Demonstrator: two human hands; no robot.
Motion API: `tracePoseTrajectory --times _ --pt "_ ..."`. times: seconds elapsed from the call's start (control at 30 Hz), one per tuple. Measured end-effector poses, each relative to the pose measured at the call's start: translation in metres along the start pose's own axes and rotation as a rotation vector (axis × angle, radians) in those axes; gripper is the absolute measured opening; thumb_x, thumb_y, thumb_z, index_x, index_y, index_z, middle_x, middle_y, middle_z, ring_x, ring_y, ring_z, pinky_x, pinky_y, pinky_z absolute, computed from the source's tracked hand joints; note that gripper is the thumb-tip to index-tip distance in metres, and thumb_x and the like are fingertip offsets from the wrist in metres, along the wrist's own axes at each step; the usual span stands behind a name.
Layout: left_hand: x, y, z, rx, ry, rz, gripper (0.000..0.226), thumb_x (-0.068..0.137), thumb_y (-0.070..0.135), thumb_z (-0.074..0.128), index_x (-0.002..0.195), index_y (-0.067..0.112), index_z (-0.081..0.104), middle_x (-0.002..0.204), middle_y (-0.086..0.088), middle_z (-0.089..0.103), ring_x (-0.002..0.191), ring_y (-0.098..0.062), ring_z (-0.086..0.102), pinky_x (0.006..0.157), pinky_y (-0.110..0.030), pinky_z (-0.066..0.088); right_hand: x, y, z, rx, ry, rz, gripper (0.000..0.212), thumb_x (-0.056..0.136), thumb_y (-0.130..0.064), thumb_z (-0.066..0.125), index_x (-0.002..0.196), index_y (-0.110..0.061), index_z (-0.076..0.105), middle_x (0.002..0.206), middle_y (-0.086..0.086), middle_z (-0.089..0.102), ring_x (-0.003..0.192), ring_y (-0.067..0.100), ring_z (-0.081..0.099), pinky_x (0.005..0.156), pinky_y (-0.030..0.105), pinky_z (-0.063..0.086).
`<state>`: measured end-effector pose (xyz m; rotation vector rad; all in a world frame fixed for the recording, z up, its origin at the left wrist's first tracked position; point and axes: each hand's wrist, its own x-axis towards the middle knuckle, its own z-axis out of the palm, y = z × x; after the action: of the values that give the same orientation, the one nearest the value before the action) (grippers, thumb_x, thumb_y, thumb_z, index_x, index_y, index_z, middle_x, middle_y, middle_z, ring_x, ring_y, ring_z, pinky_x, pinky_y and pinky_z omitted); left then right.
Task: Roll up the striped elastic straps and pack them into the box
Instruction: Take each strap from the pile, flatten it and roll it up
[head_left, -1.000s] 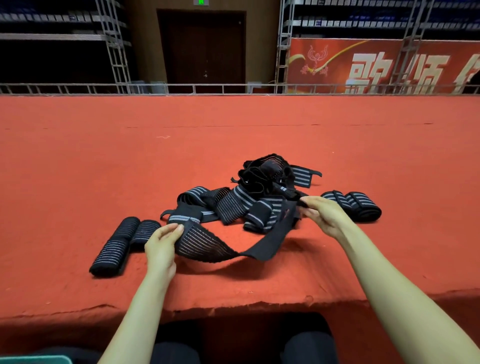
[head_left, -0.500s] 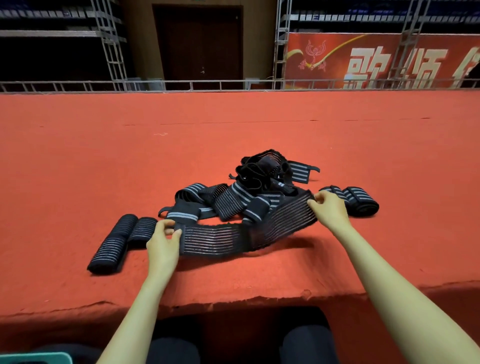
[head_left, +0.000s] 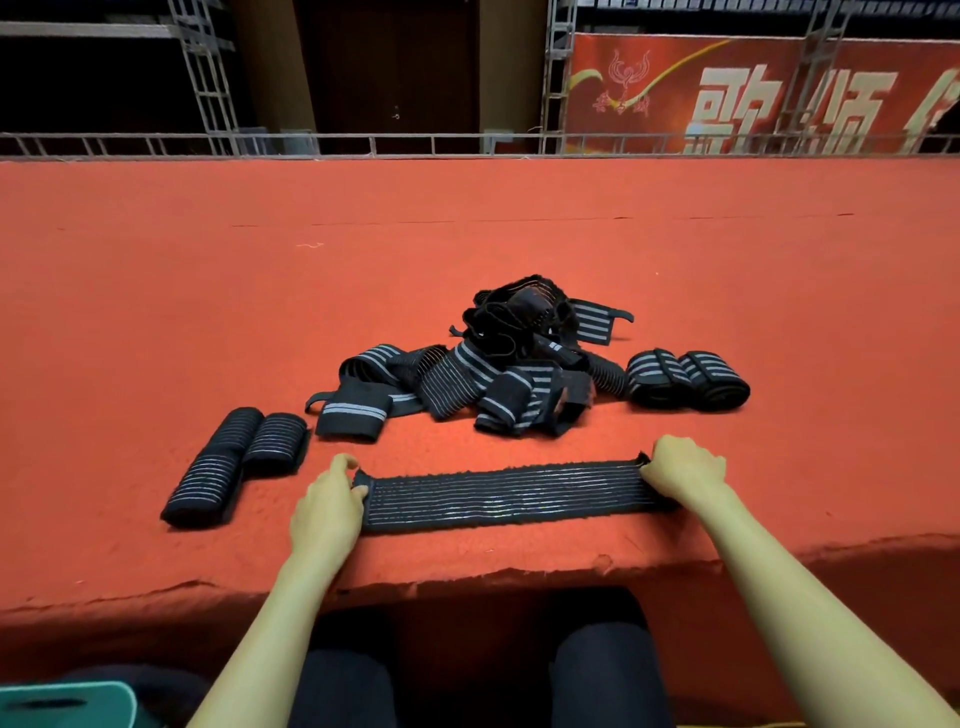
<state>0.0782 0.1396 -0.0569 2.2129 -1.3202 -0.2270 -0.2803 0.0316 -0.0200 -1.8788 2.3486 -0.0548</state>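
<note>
A black strap with thin grey stripes (head_left: 501, 496) lies flat and stretched out near the front edge of the red surface (head_left: 467, 218). My left hand (head_left: 327, 506) pinches its left end and my right hand (head_left: 683, 467) grips its right end. Behind it sits a tangled pile of unrolled striped straps (head_left: 488, 374). Rolled straps (head_left: 228, 465) lie on the left, and two more rolled straps (head_left: 688, 382) lie on the right. No box is recognisable in view.
The red surface's frayed front edge (head_left: 467, 582) runs just below the strap, with my knees under it. A teal object (head_left: 67, 704) shows at the bottom left corner. A metal railing (head_left: 467, 143) borders the far side.
The strap hung sagging between my hands against the pile; both hands pulled it toward me and laid it flat and straight on the surface in front of the pile.
</note>
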Motion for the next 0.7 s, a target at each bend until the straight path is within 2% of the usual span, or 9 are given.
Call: tracePoseTrajectory --times 0.1,0.17,0.23,0.3,0.37,0.47,0.6,0.7 --pt "-0.001 0.003 0.002 0.173 0.02 0.041 0.034 0.09 0.017 0.057 0.124 0.015 0.05 0.118 -0.011 0.057 0.111 -0.033 0.05 0.086 -0.04 0.04 -0.001 0.004 0.009 -0.049 0.042 -0.025 0.031 0.088 -0.018 0.05 0.119 -0.011 0.057 0.124 0.012 0.059 0.116 0.032 0.055 0.093 0.038 0.039" --pt "-0.002 0.006 0.007 0.244 0.068 0.111 0.037 0.087 0.009 0.058 0.123 0.013 0.053 0.122 -0.011 0.054 0.113 -0.032 0.045 0.091 -0.04 0.037 0.0 0.005 0.01 -0.069 0.132 -0.071 0.035 0.088 -0.014 0.049 0.123 -0.013 0.049 0.127 0.011 0.053 0.119 0.032 0.049 0.093 0.04 0.039" --pt "-0.003 0.016 0.015 0.178 0.058 0.228 0.034 0.085 0.003 0.057 0.118 0.012 0.057 0.12 -0.009 0.055 0.112 -0.03 0.044 0.093 -0.037 0.037 0.0 0.002 0.013 -0.072 0.201 -0.182 0.036 0.087 -0.013 0.051 0.123 -0.013 0.049 0.125 0.011 0.051 0.118 0.032 0.047 0.092 0.04 0.041" --pt "-0.01 0.035 0.024 0.051 -0.025 0.383 0.022 0.088 0.014 0.058 0.11 0.013 0.062 0.116 -0.005 0.058 0.11 -0.027 0.048 0.093 -0.036 0.038 -0.004 -0.005 0.016 0.028 0.202 -0.342 0.031 0.086 -0.015 0.054 0.116 -0.012 0.054 0.117 0.011 0.053 0.113 0.032 0.048 0.09 0.038 0.042" --pt "-0.022 0.055 0.037 -0.004 -0.111 0.525 0.021 0.092 0.027 0.056 0.108 0.016 0.063 0.112 0.001 0.059 0.108 -0.023 0.05 0.093 -0.036 0.04 -0.011 -0.016 0.016 0.168 0.153 -0.499 0.023 0.087 -0.019 0.057 0.109 -0.011 0.059 0.108 0.008 0.056 0.107 0.029 0.052 0.087 0.034 0.041" --pt "-0.033 0.076 0.055 0.019 -0.173 0.598 0.025 0.093 0.035 0.052 0.111 0.02 0.062 0.114 0.005 0.057 0.109 -0.018 0.047 0.094 -0.033 0.038 -0.023 -0.03 0.021 0.224 0.018 -0.695 0.02 0.089 -0.026 0.06 0.105 -0.015 0.061 0.102 0.002 0.055 0.104 0.023 0.053 0.087 0.031 0.039" --pt "-0.026 0.088 0.061 0.07 -0.219 0.584 0.025 0.092 0.038 0.054 0.111 0.024 0.06 0.114 0.006 0.053 0.11 -0.016 0.044 0.094 -0.029 0.035 -0.028 -0.043 0.027 0.089 -0.115 -0.759 0.027 0.09 -0.032 0.059 0.113 -0.019 0.058 0.109 0.001 0.052 0.106 0.019 0.049 0.091 0.033 0.041" --pt "-0.008 0.093 0.054 0.005 -0.313 0.564 0.018 0.088 0.035 0.06 0.103 0.024 0.063 0.106 0.007 0.053 0.108 -0.015 0.048 0.093 -0.03 0.039 -0.022 -0.053 0.013 0.166 -0.136 -0.778 0.022 0.088 -0.032 0.062 0.107 -0.021 0.063 0.105 -0.001 0.061 0.092 0.014 0.054 0.085 0.032 0.045"
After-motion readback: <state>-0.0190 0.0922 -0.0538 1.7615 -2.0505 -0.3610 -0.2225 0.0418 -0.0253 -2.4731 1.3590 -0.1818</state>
